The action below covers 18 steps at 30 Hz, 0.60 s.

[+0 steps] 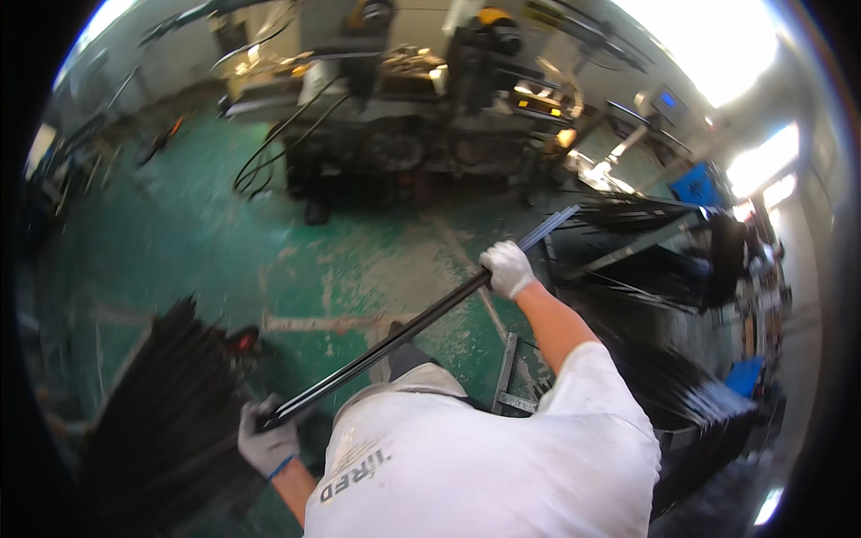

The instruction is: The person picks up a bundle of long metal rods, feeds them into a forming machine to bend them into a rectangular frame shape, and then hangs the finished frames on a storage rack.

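Two or more long, dark metal bars (386,345) lie slantwise in front of my body, from low on the left up to the right. In a pale work glove with a blue cuff, my left hand (267,439) is closed round their lower left end. My right hand (508,267), gloved in white, grips them close to the upper right end, which shines bluish. Just beyond my left hand a large stack of dark bars (161,412) rests low. Past my right hand more dark bars (646,255) are piled on a rack.
A dark machine (404,148) with yellow-topped parts and hanging black cables (291,134) spans the far side. Green, worn floor (296,260) lies between it and me. A metal frame (511,377) stands by my right side, near another bar stack (691,386). A blue-screened panel (665,100) is far right.
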Tool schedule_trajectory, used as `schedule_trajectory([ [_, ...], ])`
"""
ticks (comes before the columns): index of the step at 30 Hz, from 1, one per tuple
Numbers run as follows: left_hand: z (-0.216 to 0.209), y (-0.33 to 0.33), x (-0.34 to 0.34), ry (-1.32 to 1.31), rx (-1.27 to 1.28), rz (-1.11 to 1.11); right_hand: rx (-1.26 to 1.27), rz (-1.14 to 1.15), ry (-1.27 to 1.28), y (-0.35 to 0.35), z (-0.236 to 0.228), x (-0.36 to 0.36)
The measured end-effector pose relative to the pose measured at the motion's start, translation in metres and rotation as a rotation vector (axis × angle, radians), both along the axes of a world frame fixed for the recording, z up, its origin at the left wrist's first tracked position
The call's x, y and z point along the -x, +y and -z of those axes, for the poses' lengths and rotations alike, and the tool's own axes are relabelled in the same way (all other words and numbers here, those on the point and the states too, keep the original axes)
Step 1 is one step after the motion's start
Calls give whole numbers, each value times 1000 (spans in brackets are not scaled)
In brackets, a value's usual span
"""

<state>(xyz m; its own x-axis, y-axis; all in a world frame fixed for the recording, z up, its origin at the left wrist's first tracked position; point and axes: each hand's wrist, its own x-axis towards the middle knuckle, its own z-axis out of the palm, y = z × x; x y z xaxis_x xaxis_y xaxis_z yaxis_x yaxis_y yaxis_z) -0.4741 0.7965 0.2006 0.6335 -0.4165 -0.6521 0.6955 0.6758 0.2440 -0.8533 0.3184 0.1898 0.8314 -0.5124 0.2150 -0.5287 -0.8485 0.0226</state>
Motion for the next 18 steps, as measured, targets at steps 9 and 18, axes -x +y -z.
schedule_trajectory([
  [9, -65, -87, -118, -419, 16, 443, 49, 877, -134, -202, 15, 88],
  [18, -85, -324, -29, -751, 45, 333, -1881, 737, -1895, -120, 20, -54],
])
